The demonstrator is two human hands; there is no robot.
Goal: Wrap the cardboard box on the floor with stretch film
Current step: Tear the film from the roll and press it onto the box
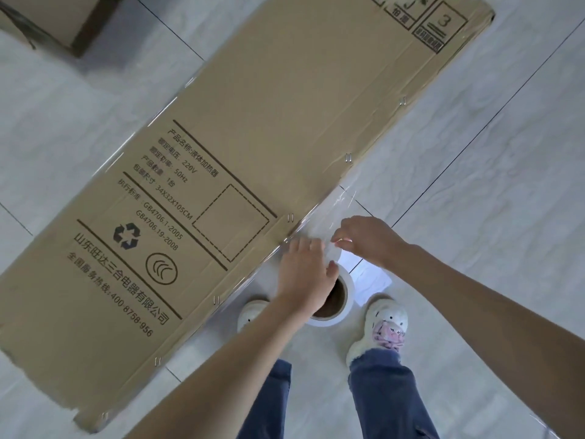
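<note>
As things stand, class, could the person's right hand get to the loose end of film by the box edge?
Probably yes. The right hand already hovers over the stretched film beside the box, fingers pinched at it, with nothing between them. The left hand rests on the roll, out of its way.

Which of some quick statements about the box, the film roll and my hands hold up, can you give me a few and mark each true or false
1. The cardboard box lies flat on the tiled floor. True.
2. The stretch film roll sits on top of the box. False: it is beside the box, between the shoes.
3. The left hand is over the roll. True.
4. The right hand holds scissors. False: it pinches clear film.
5. A second box is at upper left. True.
</note>
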